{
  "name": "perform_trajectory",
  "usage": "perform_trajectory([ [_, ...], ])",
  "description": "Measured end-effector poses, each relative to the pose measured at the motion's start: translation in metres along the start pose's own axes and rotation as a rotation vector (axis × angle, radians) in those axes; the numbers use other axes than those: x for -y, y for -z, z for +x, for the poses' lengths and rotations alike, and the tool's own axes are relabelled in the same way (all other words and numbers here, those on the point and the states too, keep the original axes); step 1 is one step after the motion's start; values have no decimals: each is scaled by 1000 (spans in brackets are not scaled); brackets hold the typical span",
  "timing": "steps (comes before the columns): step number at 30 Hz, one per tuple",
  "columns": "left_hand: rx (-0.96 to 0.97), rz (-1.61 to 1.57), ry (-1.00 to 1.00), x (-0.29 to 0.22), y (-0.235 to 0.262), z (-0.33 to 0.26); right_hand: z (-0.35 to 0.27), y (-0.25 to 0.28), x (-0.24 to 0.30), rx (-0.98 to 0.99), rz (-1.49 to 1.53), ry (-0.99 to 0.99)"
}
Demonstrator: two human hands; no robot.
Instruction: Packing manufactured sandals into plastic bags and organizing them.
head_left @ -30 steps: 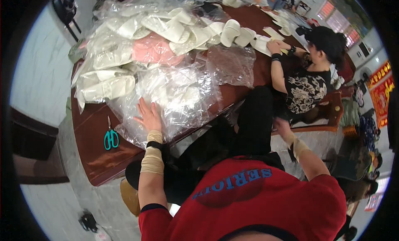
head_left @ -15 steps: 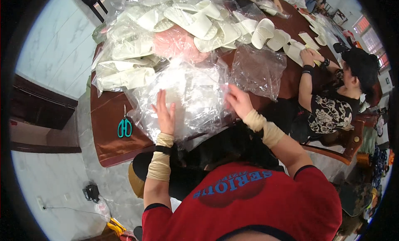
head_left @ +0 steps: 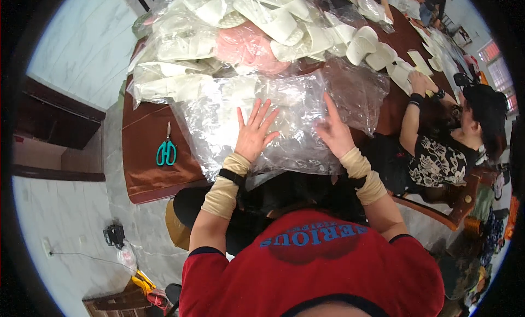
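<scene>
Covering clear plastic bag (head_left: 210, 117) with left hand (head_left: 254, 136) and right hand (head_left: 335, 134), apart, both unclenched.
Left of both: teal-handled scissors (head_left: 167, 144); piled beyond: white slippers (head_left: 270, 23).

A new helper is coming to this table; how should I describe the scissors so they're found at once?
Start with the big brown table, at its left end. There, left of the clear plastic by the left hand, lie the scissors. Teal-handled, they stand out from the clear plastic and white slippers nearby.

wall (head_left: 76, 65): pale, marbled | floor (head_left: 153, 221): grey | table (head_left: 145, 180): brown-covered | chair (head_left: 462, 205): wooden, right | window (head_left: 496, 61): bright, upper right
</scene>
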State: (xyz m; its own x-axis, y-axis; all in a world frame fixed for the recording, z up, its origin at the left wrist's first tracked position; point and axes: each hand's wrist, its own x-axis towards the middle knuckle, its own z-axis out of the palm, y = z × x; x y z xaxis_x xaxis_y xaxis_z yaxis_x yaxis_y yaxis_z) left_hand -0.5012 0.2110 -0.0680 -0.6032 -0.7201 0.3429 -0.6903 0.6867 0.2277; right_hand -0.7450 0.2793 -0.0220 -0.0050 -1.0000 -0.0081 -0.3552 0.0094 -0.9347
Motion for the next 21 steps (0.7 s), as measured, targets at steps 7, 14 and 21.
perform_trajectory([
  [7, -565, -66, 533, 33, 39, -57, 6, 6, -47, -211, 196, -98],
  [14, -431, -394, 868, 71, 11, -77, 11, -5, -71, -407, -127, 40],
  [21, -360, -677, 832, 86, 15, -38, 14, 2, -89, -514, -216, -25],
])
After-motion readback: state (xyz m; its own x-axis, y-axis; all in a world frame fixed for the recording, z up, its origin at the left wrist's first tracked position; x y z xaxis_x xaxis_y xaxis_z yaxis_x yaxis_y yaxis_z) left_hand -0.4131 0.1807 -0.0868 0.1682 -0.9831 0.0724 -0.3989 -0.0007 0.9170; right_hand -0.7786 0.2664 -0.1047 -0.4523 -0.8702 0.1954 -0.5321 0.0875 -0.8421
